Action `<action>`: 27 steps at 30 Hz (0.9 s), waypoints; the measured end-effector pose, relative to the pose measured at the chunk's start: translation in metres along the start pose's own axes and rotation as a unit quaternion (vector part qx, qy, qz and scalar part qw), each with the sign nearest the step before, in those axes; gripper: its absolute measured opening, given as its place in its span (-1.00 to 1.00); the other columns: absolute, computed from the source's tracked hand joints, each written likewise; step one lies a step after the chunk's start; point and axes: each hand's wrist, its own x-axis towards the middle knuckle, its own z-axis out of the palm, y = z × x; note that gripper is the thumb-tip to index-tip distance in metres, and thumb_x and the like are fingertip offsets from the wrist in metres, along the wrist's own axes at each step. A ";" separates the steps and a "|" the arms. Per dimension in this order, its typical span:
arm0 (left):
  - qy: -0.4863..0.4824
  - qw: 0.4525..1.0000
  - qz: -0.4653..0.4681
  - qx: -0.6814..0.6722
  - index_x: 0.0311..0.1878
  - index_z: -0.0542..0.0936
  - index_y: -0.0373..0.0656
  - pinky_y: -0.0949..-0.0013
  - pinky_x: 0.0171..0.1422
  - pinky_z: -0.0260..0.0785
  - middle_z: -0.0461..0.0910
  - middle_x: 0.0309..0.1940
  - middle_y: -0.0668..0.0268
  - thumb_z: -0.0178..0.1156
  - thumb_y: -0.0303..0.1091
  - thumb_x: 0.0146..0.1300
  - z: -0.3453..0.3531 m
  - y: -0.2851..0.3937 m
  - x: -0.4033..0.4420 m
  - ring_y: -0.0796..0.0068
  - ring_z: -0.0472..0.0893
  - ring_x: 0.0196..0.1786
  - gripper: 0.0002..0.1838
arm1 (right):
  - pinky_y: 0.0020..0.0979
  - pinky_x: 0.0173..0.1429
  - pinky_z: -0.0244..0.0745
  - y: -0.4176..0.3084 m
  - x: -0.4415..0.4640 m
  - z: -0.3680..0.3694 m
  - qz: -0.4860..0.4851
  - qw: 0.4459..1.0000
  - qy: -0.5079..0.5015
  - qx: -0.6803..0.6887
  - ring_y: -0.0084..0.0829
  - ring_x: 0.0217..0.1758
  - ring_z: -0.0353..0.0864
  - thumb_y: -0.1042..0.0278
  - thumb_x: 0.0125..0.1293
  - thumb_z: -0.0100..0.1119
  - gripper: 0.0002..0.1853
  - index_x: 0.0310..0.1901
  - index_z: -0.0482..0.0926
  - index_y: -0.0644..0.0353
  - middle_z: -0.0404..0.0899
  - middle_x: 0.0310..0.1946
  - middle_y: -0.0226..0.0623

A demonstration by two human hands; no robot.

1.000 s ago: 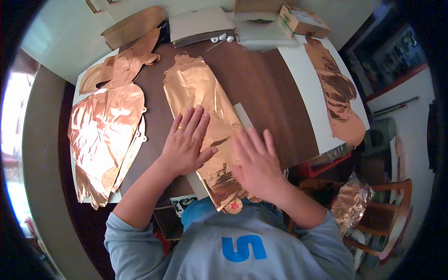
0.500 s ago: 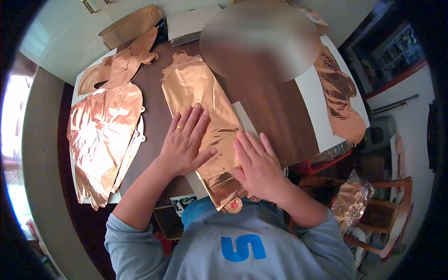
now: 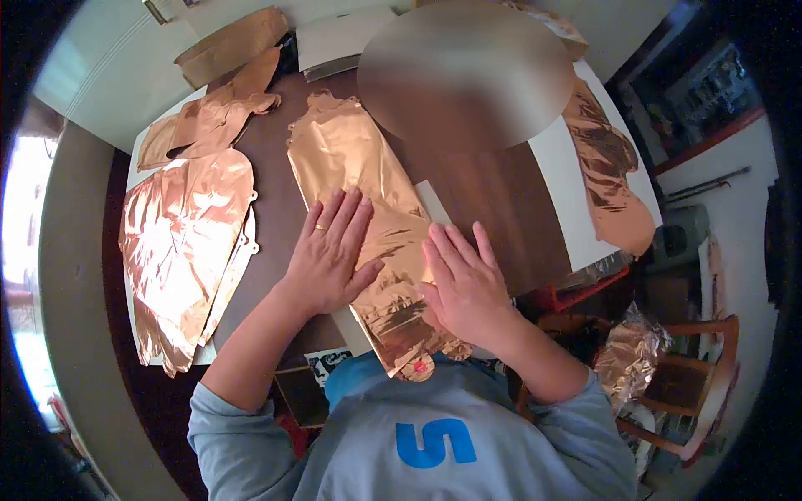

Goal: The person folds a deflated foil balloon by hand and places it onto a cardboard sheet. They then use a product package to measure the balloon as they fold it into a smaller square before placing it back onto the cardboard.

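Note:
A flat, copper-coloured foil balloon (image 3: 347, 154) lies folded lengthwise on the table in front of me, its near end crumpled by the table edge. A strip of pale board (image 3: 434, 204) shows from under it. My left hand (image 3: 330, 255), with a ring on one finger, rests flat over the balloon's left side, fingers stretched out. Along its right edge lies my right hand (image 3: 466, 284), also flat, with the thumb side touching the foil. Neither hand grips anything.
More flat copper foil balloons lie at the left (image 3: 188, 242), far left (image 3: 217, 117) and right (image 3: 606, 167) of the brown table (image 3: 501, 200). A white box (image 3: 347, 37) stands at the back. Wrapped foil (image 3: 631, 355) rests on a wooden chair (image 3: 718, 376). A blurred oval hides the back middle.
My right hand has shifted slightly to the right and turned a little, with its fingers more over the foil's edge. The left hand stays nearly in place.

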 end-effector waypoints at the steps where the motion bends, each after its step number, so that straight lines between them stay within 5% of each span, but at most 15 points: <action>1: -0.003 1.000 -0.003 -0.002 0.50 0.19 -0.35 -0.15 0.61 -0.11 0.17 0.51 -0.08 0.09 0.10 0.33 0.000 0.000 0.001 -0.12 0.09 0.58 -0.15 | 0.18 0.59 -0.09 0.001 0.000 -0.002 -0.001 1.000 -0.003 -0.005 0.01 0.48 0.26 0.04 0.32 0.22 -0.32 0.29 0.41 0.45 0.36 0.36 0.10; 7: 0.009 0.999 0.018 0.043 0.51 0.23 -0.24 -0.16 0.64 -0.25 0.16 0.52 -0.06 0.13 0.07 0.32 -0.006 0.004 0.003 -0.08 0.09 0.59 -0.18 | 0.19 0.58 -0.06 0.001 -0.001 -0.003 -0.009 0.999 -0.002 -0.035 0.02 0.46 0.28 0.05 0.32 0.22 -0.34 0.29 0.42 0.43 0.37 0.34 0.09; 13: -0.025 0.978 0.201 -0.049 0.34 0.47 -0.21 -0.16 0.62 -0.13 0.39 0.37 0.11 0.21 -0.03 0.31 -0.005 0.035 0.033 0.04 0.24 0.53 -0.37 | 0.18 0.58 -0.05 0.002 -0.003 0.005 -0.008 0.998 -0.009 -0.057 0.03 0.46 0.28 0.03 0.29 0.24 -0.32 0.30 0.42 0.37 0.38 0.34 0.06; 17: -0.013 0.979 0.204 -0.012 0.37 0.46 -0.22 -0.10 0.63 -0.07 0.44 0.36 0.17 0.17 0.00 0.31 0.001 0.009 0.050 0.15 0.35 0.46 -0.34 | 0.18 0.58 -0.05 0.001 -0.003 -0.001 0.001 0.999 -0.021 -0.031 0.05 0.47 0.27 0.03 0.28 0.26 -0.31 0.31 0.42 0.37 0.37 0.36 0.06; 27: -0.050 0.987 0.146 0.043 0.49 0.31 -0.20 -0.14 0.65 -0.22 0.29 0.51 0.14 0.04 0.06 0.42 -0.002 -0.055 0.096 0.11 0.20 0.57 -0.29 | 0.18 0.57 -0.03 0.004 -0.005 0.000 -0.003 1.000 -0.014 -0.014 0.07 0.47 0.25 0.04 0.24 0.31 -0.28 0.32 0.40 0.36 0.34 0.37 0.09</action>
